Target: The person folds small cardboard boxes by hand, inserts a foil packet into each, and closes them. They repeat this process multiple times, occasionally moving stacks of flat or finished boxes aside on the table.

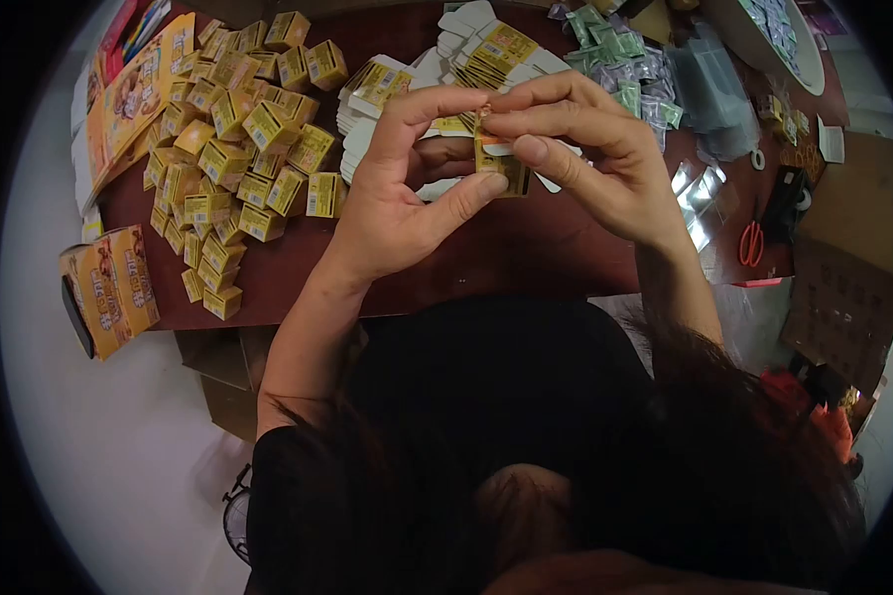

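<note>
Between my two hands is a small yellow box (490, 159), held up over the table. My left hand (407, 178) curves round its left side, thumb on the lower front and index finger at the top. My right hand (595, 149) has its fingertips at the box's top and right side, by a white flap. Behind the hands lie flat white-and-yellow cartons (506, 45) in overlapping stacks. A large heap of folded yellow boxes (233, 164) covers the table to the left. Small green and silver packets (615, 50) are piled at the back right.
Clear plastic sleeves (714, 89) and a white tray (809, 69) of packets are at the right. Orange-handled scissors (751, 243) lie near the right edge of the dark red table (417, 288). A printed orange carton (109, 290) stands at the left edge.
</note>
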`<action>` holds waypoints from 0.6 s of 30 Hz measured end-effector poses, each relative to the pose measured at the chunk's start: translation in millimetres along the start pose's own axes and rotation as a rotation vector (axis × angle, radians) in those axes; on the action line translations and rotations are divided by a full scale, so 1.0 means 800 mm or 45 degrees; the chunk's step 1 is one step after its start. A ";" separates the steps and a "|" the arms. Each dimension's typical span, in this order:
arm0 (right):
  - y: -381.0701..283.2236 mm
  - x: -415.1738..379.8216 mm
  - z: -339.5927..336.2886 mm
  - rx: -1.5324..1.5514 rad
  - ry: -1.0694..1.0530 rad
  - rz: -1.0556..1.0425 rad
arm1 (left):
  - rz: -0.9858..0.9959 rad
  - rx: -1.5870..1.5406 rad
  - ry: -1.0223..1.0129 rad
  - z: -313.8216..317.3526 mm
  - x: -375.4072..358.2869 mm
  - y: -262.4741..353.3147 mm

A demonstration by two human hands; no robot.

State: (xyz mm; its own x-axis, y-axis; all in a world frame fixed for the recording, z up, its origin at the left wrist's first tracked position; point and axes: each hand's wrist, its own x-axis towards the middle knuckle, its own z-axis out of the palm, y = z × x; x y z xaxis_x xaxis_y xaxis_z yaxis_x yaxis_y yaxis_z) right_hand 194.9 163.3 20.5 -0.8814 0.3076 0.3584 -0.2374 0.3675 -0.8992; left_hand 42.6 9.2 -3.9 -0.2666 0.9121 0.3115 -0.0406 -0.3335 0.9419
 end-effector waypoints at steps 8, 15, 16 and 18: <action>-0.005 0.025 0.017 0.059 0.021 0.077 | -0.019 -0.010 0.147 -0.009 -0.023 0.017; -0.013 0.021 0.021 -0.067 -0.162 -0.083 | -0.024 0.032 0.107 -0.020 -0.041 0.022; -0.015 0.020 0.024 -0.060 -0.172 -0.090 | -0.006 0.062 0.105 -0.023 -0.045 0.023; -0.017 0.020 0.033 -0.113 -0.206 -0.167 | 0.012 0.103 0.120 -0.026 -0.054 0.024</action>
State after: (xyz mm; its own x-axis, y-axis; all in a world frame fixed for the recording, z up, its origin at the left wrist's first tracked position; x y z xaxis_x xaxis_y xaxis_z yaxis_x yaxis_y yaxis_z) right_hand 173.5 140.3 31.9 -0.9010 0.1096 0.4198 -0.3242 0.4729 -0.8193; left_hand 33.2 -41.4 -1.8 -0.3559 0.8815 0.3104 0.0392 -0.3178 0.9474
